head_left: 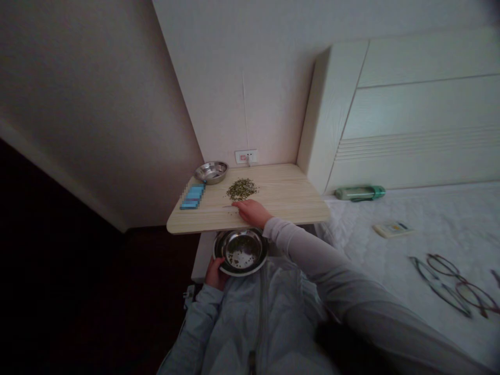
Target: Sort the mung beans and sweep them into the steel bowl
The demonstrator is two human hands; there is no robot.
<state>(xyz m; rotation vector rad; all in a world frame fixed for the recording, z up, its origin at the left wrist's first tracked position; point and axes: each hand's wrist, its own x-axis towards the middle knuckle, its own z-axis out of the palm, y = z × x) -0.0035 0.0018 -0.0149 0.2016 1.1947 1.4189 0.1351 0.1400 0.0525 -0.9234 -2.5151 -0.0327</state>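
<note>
My left hand (214, 273) grips the rim of a steel bowl (241, 252) held just under the near edge of the small wooden table (289, 195). A few green beans lie in that bowl. My right hand (252, 212) rests on the table top near its front edge, fingers together and pointing left, just short of a pile of small green beans (241, 188). Whether it holds anything I cannot tell.
A second, smaller steel bowl (211, 171) stands at the table's back left, with a blue box (192, 197) in front of it. A wall socket (246, 155) is behind. On the bed at right lie a green bottle (359, 193), a small packet (392, 228) and glasses (449, 278).
</note>
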